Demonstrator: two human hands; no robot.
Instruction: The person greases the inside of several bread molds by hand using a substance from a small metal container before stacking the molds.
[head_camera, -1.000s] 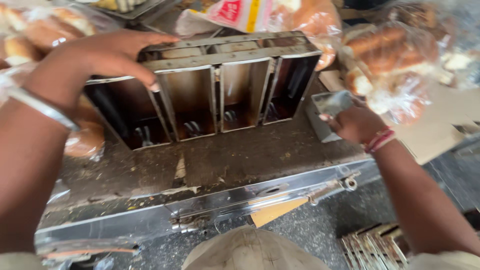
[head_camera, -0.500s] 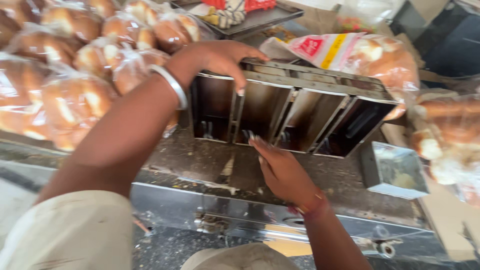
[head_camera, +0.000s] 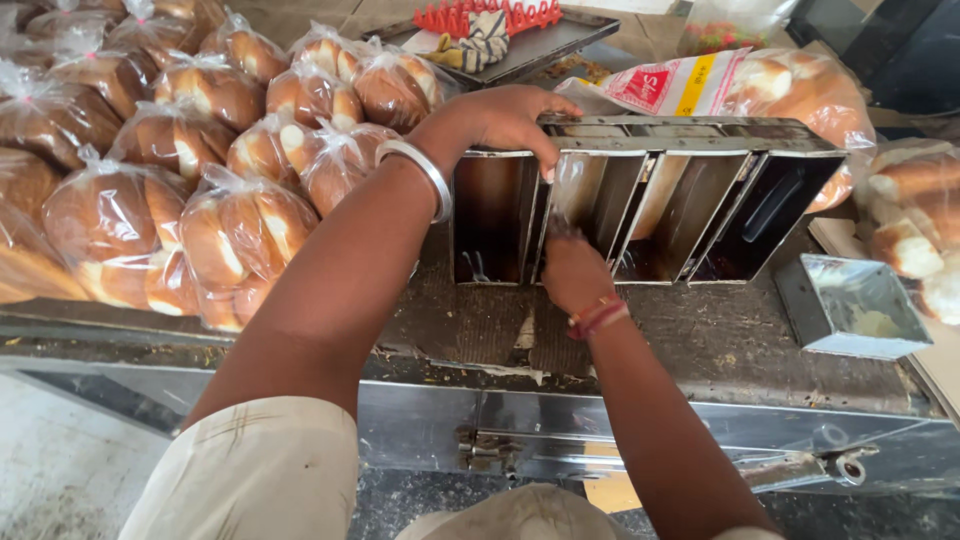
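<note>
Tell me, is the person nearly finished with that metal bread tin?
Not finished, it seems. Done: many bagged buns are piled at the left. In hand: the left hand steadies the four-slot metal tin, tipped on its side, while the right hand reaches into its second slot, holding something too blurred to name. Left: the two slots further right, which look empty, seem untouched, and a small square tin sits apart.

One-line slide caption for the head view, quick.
Left hand steadies a four-slot loaf tin tipped on its side while right hand reaches into the second slot, bagged buns alongside.
</note>
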